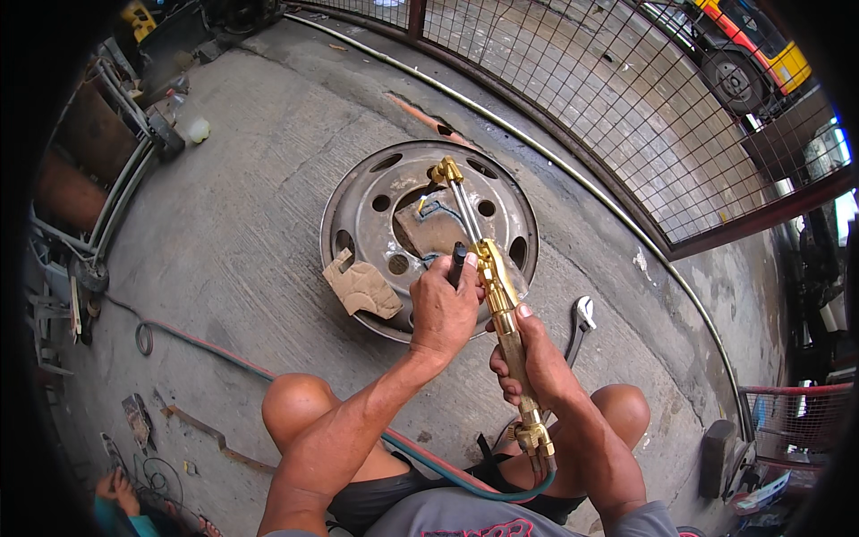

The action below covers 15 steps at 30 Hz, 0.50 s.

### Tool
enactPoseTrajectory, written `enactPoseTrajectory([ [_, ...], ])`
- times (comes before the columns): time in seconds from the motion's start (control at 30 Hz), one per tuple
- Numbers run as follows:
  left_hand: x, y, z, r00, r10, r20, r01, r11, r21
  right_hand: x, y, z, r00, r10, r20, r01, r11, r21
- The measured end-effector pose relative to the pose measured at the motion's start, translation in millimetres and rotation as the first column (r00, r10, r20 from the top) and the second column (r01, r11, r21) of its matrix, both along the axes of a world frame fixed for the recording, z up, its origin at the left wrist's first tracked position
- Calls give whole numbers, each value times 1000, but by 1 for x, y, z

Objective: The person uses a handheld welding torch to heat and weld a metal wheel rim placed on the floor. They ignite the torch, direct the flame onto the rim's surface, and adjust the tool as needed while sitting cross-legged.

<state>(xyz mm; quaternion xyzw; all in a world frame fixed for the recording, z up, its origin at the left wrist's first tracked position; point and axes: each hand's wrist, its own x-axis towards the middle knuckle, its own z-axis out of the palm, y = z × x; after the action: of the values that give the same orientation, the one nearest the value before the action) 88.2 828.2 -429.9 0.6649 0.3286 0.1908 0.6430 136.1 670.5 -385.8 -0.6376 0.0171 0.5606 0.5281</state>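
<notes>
- Torch [497, 277], brass, sits above the wheel, slanting from the lap up toward the hub; its head [446, 170] points away from the body, probably for safety. Whether it touches the wheel, I cannot tell.
- Right hand [541, 362] grasps the knurled handle, thumb along the top; a grip near the hose end likely bears most of the weight.
- Left hand [443, 309] is clenched around a black piece [458, 259], fingers against the torch body, which seems to steady it. Whether that piece belongs to the torch is unclear.
- Hoses [506, 494], red and teal, loop from the torch's lower end across the lap and off to the left; the slack probably lets the torch swing freely.
- Wheel [358, 224] lies flat on the floor, apparently serving as a low bench in front of the knees.
- Plate [438, 231], with blue marks, lies over the hub hole, perhaps for support around its edges.
- Cardboard [365, 288], notched, overlaps the wheel's near-left edge, clear of the torch.
- Wrench [583, 315] lies right of the wheel, near the right hand, presumably for easy reach.
- Farther out: metal strip [219, 438] at lower left, mesh gate [761, 217] at upper right.
</notes>
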Motion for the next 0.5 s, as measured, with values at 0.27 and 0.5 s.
enactPoseTrajectory([
  [0.27, 2, 1, -1, 1000, 1, -4, -1, 1000, 3, 1, 1, 0, 1000, -7, -1, 7, 1000, 3],
  [0.5, 5, 3, -4, 1000, 11, 29, -13, 998, 57, 3, 4, 3, 1000, -8, -28, 8, 1000, -1],
])
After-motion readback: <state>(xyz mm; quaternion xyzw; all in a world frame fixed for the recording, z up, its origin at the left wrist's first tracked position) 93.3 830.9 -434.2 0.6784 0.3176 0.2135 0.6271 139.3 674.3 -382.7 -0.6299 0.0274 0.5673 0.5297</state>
